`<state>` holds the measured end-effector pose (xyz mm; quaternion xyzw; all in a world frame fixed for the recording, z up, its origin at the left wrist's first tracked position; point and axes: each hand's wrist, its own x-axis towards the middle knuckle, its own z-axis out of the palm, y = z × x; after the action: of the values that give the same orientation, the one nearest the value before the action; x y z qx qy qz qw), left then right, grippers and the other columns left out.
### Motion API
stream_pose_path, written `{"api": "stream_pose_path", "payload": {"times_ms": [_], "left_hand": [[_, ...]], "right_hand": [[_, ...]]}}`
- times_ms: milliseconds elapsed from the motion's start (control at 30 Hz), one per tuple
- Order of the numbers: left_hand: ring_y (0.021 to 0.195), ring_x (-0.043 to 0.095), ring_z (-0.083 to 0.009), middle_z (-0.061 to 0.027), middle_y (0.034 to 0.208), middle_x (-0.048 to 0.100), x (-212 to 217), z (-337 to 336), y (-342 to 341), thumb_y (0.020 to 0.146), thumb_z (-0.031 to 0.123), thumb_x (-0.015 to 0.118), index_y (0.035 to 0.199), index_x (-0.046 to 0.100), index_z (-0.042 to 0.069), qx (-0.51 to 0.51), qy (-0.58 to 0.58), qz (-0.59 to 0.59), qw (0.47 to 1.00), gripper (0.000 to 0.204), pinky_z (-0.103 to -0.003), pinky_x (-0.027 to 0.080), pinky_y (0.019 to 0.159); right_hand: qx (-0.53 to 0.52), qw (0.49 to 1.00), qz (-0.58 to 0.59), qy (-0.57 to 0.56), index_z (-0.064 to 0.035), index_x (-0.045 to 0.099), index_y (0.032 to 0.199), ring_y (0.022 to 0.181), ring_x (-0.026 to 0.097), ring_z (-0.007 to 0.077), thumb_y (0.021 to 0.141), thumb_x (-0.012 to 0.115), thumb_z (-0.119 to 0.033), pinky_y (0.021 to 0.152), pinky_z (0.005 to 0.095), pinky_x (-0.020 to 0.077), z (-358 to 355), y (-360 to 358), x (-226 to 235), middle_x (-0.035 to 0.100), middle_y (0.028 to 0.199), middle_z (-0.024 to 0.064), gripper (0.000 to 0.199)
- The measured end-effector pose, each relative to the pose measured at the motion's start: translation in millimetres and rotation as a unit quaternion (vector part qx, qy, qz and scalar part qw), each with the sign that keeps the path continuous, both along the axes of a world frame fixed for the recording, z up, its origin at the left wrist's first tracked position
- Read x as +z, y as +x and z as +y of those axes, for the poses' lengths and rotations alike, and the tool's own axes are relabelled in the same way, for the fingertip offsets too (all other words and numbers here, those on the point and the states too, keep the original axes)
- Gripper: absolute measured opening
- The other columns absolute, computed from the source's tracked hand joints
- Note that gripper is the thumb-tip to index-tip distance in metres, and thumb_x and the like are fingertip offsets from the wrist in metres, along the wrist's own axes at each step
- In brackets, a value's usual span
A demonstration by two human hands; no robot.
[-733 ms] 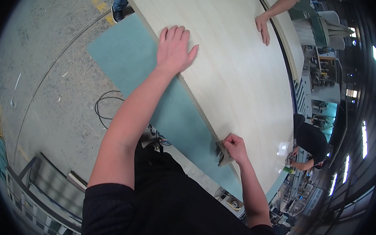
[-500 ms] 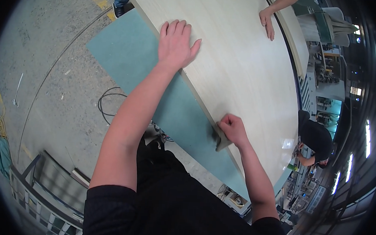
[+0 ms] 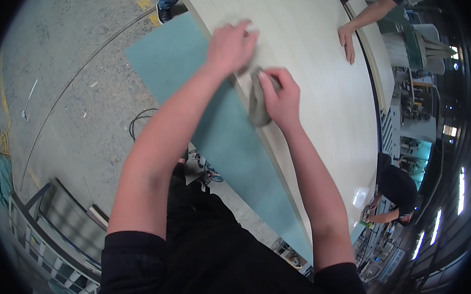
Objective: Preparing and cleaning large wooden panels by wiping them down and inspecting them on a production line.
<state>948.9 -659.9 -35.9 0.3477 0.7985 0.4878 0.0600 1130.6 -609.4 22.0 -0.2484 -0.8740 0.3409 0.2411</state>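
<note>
A large pale wood-grain panel (image 3: 311,135) lies in front of me, its straight near edge running slantwise across the view. My right hand (image 3: 284,99) is closed on a crumpled grey-olive cloth (image 3: 259,108), which hangs at that edge. Just beyond it, my left hand (image 3: 232,47) is at the same edge, slightly blurred by motion. Its fingers look apart and hold nothing; whether they touch the panel I cannot tell.
Beneath the panel a green board (image 3: 181,63) sticks out toward me. Another person's hand (image 3: 347,43) rests on the panel's far side. A second person (image 3: 397,184) bends over at the right. A black cable (image 3: 134,124) loops on the floor, near a metal railing (image 3: 41,243).
My right hand has slid the cloth up along the panel's edge, close to my left hand. The left hand, flat on the panel before, has shifted slightly and its fingers have changed pose.
</note>
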Motion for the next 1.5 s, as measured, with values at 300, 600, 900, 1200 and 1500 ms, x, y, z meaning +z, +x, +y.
{"api": "stream_pose_path", "payload": {"times_ms": [300,600,900,1200,1500], "left_hand": [[0.114,0.068,-0.0338,-0.0147,0.118,0.079,-6.0,1.0,-12.2,0.106,0.045,0.064,0.140,0.066,0.004,-0.046,0.038,-0.029,0.998,0.054,-0.043,0.052,0.103],[0.126,0.062,-0.0356,-0.0149,0.129,0.074,-25.5,-6.8,22.1,0.101,0.042,0.069,0.132,0.071,0.007,-0.018,0.039,0.102,0.994,0.047,-0.047,0.046,0.114],[0.156,0.040,-0.0397,-0.0203,0.163,0.050,-17.0,-24.2,99.5,0.107,0.049,0.059,0.155,0.052,-0.001,-0.006,-0.149,0.334,0.931,0.069,-0.058,0.027,0.129],[0.158,0.029,-0.0520,-0.0339,0.168,0.034,15.5,-104.6,295.5,0.105,0.053,0.059,0.158,0.043,-0.007,-0.201,-0.145,0.263,0.932,0.082,-0.062,0.020,0.131],[0.156,0.039,-0.0435,-0.0255,0.162,0.048,25.9,-229.1,363.3,0.103,0.037,0.067,0.156,0.046,-0.004,-0.215,-0.104,0.072,0.968,0.071,-0.060,0.023,0.131]], "right_hand": [[0.109,0.975,-0.032,0.193,-0.0062,0.068,0.093,0.097,0.060,0.0359,0.089,0.082,-0.017,0.089,0.0449,0.0492,-11.6,-26.5,-43.5,0.063,0.097,0.0102,0.018],[0.088,0.975,-0.067,0.193,-0.0043,0.063,0.086,0.084,0.057,0.0368,0.087,0.080,-0.010,0.076,0.0476,0.0470,-43.0,140.2,-37.0,0.057,0.087,0.0144,0.018],[-0.036,0.988,-0.058,0.141,-0.0074,0.064,0.088,0.081,0.061,0.0339,0.084,0.082,-0.004,0.074,0.0458,0.0507,-90.0,398.7,-15.2,0.063,0.085,0.0114,0.018],[-0.325,0.938,0.090,-0.084,-0.0045,0.061,0.094,0.083,0.062,0.0205,0.099,0.073,-0.010,0.078,0.0341,0.0514,-93.9,549.6,-22.9,0.063,0.086,0.0098,0.014],[0.031,0.998,0.047,-0.028,-0.0047,0.063,0.087,0.070,0.063,0.0315,0.093,0.077,-0.008,0.066,0.0408,0.0503,-63.7,383.2,-11.8,0.064,0.080,0.0130,0.016]]}}
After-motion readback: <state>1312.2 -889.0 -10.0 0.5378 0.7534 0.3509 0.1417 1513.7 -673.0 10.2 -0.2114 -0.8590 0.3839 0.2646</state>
